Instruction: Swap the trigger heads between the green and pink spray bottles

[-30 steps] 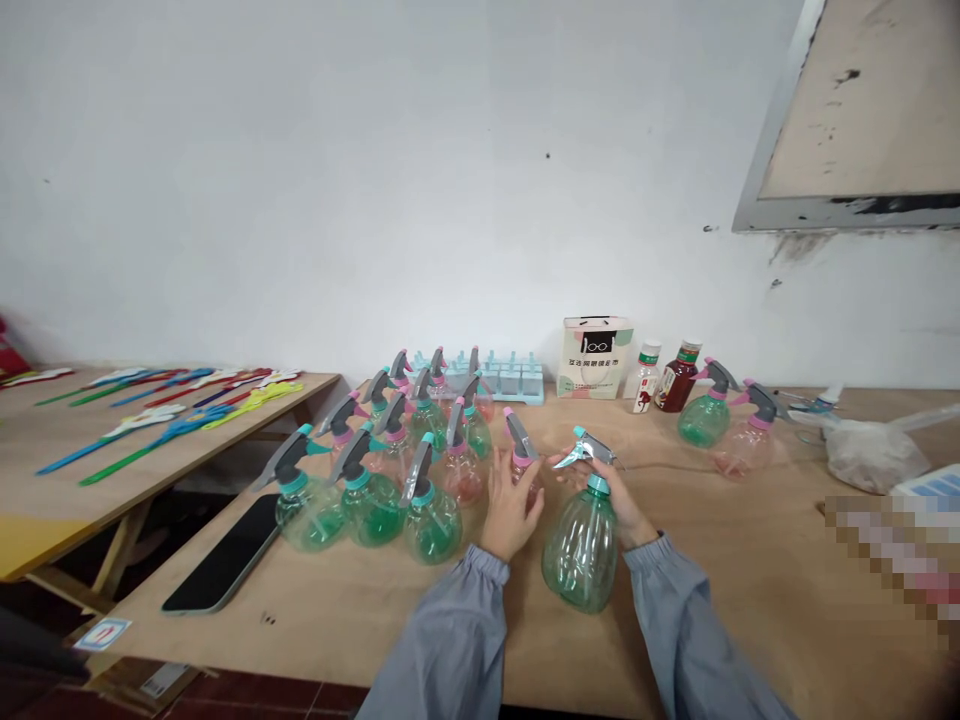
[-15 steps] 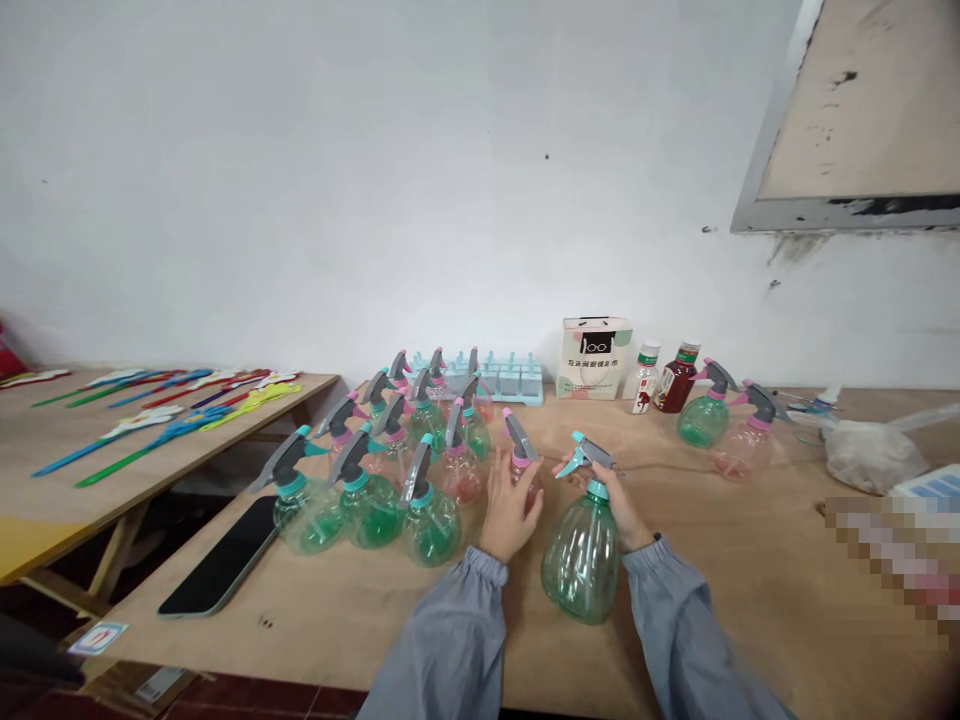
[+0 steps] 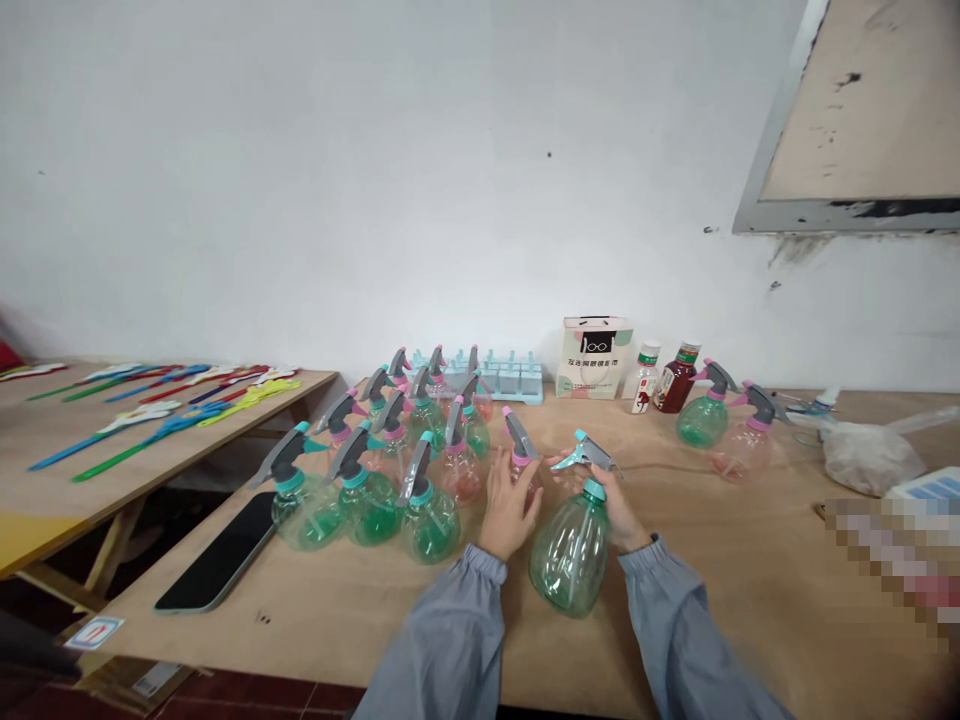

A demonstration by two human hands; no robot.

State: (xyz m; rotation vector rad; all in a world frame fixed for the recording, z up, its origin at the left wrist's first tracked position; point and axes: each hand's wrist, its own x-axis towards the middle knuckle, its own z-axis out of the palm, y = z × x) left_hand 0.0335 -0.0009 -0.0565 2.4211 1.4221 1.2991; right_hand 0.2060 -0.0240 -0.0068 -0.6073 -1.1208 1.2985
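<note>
My right hand point(image 3: 618, 512) is closed around the neck and grey-and-turquoise trigger head of a green see-through spray bottle point(image 3: 568, 556). The bottle is tilted, its base toward the left and nearer to me. My left hand point(image 3: 508, 508) has its fingers round a pink spray bottle point(image 3: 517, 436), just below the grey head; most of its body is hidden behind the hand. Left of that hand, several spray bottles stand grouped, among them a green spray bottle point(image 3: 430, 525) in front and a pink spray bottle point(image 3: 460, 474).
A phone point(image 3: 217, 555) lies at the table's left. Behind are a light-blue mould tray point(image 3: 517, 383), a paper bag point(image 3: 596, 360) and a sauce bottle point(image 3: 677, 380). At right stand a green spray bottle point(image 3: 702, 420), a pink one point(image 3: 742, 450) and a plastic bag point(image 3: 870, 458).
The green spray bottle in my right hand has tilted more, its base swinging left. My left hand keeps its place at the pink bottle.
</note>
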